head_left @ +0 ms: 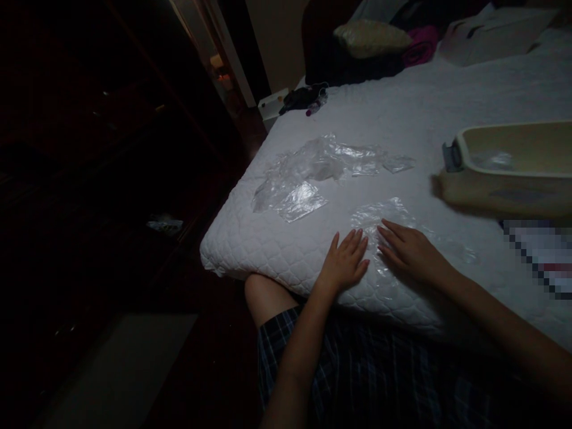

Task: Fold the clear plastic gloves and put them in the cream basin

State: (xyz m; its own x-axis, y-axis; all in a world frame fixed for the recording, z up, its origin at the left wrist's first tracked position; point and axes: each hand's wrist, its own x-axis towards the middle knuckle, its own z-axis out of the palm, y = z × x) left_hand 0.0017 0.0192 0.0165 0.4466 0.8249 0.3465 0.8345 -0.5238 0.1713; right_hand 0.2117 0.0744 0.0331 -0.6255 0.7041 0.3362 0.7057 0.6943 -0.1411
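Note:
A clear plastic bag (384, 213) lies flat on the white quilted mattress (250, 238), close to its front edge. My left hand (346, 259) rests palm down at the bag's left side, fingers spread. Over the right part of the same plastic is my right hand (409, 250), its fingers apart and pointing left. Neither hand grips anything. More clear plastic bags (308, 173) form a crumpled heap farther back to the left.
A cream plastic bin (513, 193) with a grey latch is at the right, some clear plastic inside. Behind are a white box (496, 39), a pink rolled cloth (420, 46), a filled bag (373, 39) and dark items. The mattress edge runs along the left.

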